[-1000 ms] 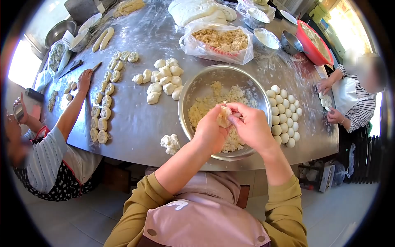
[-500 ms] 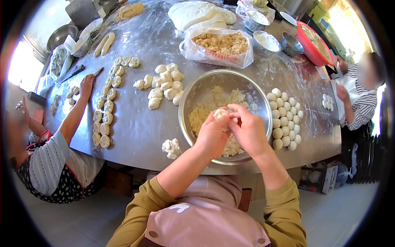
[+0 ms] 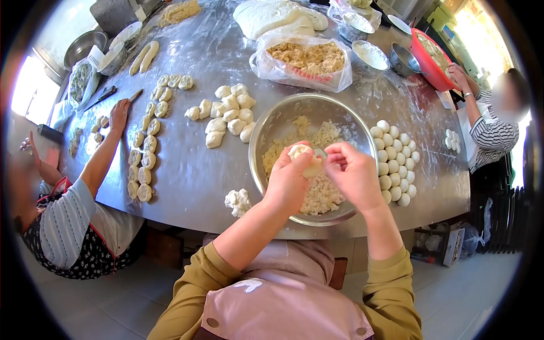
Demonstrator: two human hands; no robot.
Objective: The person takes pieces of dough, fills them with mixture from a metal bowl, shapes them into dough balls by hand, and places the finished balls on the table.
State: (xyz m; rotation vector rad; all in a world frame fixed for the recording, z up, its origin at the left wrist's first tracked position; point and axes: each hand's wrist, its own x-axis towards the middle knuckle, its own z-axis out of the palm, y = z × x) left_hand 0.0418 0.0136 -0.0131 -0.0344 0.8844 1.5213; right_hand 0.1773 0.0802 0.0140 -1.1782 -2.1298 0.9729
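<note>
My left hand point(image 3: 289, 180) is closed around a soft white dough piece point(image 3: 299, 152), held above a steel mixing bowl point(image 3: 271, 126). Just to its right, my right hand point(image 3: 356, 177) has its fingers curled into a pinch; whatever is between them is too small to make out. Beneath both hands, a crumbly pale filling point(image 3: 322, 195) lies in the bowl. Rows of smooth white dough balls point(image 3: 394, 161) sit right of the bowl. A rough dough lump point(image 3: 238, 202) lies to the left, with several cut dough pieces point(image 3: 229, 116) beyond it.
A plastic bag of brown filling point(image 3: 306, 59) and a big dough mass point(image 3: 277, 20) lie behind the bowl. At left, a co-worker's hand point(image 3: 119, 115) rests near rows of filled dough rounds point(image 3: 148, 144). Another person point(image 3: 493, 133) stands by a red basin point(image 3: 432, 62).
My right hand has drawn slightly right, away from the dough piece that both hands were touching. The person at right has raised a hand to the red basin.
</note>
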